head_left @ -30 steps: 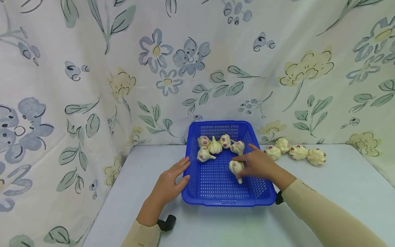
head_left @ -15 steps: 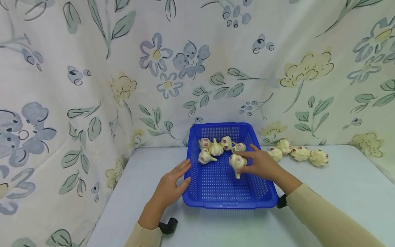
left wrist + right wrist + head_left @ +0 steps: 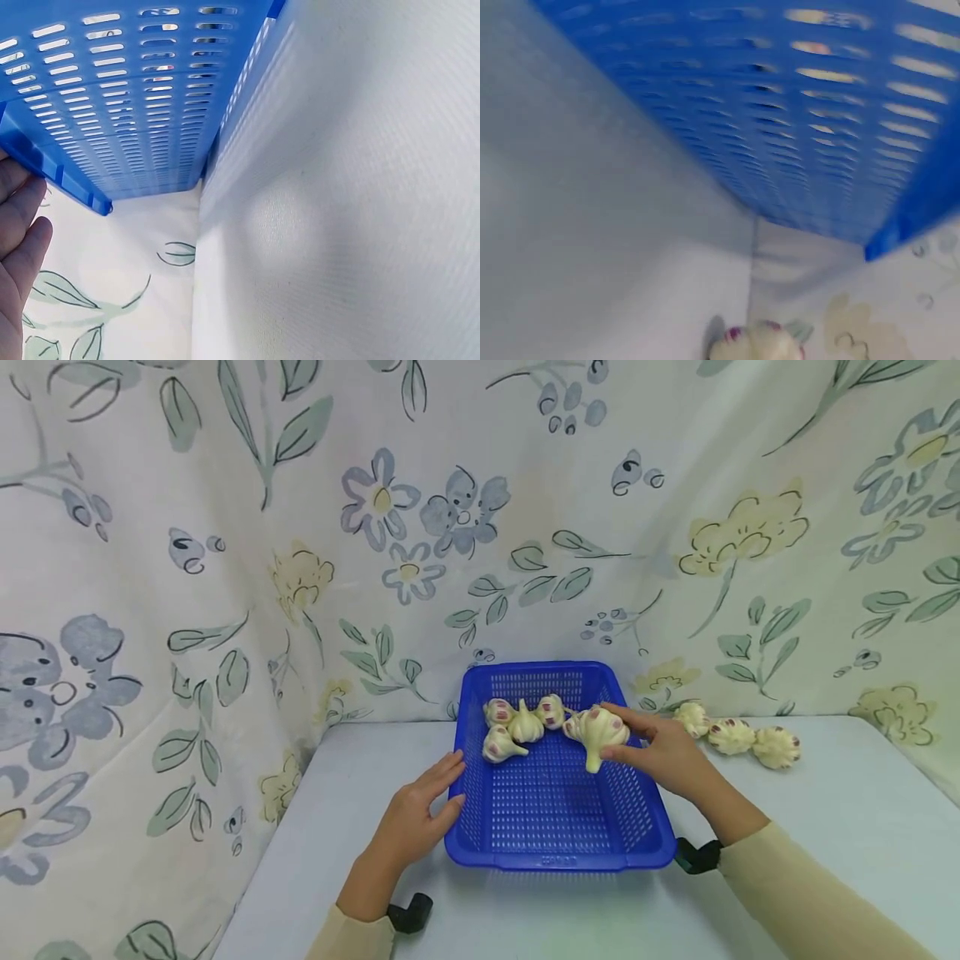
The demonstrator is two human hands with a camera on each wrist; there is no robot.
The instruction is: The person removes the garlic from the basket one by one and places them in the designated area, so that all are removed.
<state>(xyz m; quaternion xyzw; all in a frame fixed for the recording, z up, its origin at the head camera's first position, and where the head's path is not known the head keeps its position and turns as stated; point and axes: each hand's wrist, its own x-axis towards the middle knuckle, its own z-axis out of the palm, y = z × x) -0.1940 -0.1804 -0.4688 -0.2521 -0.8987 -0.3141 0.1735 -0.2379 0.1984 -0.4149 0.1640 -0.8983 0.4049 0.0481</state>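
In the head view, a blue plastic basket (image 3: 558, 862) stands on the white table. My right hand (image 3: 663, 756) pinches a garlic bulb (image 3: 602, 727) between thumb and fingers, its stem pointing down, raised at the basket's right side. Several more bulbs lie at the back of the basket, among them an upright one (image 3: 526, 724) and one at the front left (image 3: 499, 745). The held bulb partly hides another behind it. My left hand (image 3: 416, 806) touches the left rim with extended fingers; in the left wrist view its fingers (image 3: 28, 210) lie beneath the rim.
On the table right of the basket, a row of garlic bulbs (image 3: 731, 737) lies near the back edge. The right wrist view shows one bulb (image 3: 757, 345) beside the slotted basket wall (image 3: 780, 120). A floral curtain (image 3: 465, 527) hangs behind.
My right hand has lifted the garlic bulb from the basket floor and moved it up and right, toward the right rim. The left hand stays at the left rim.
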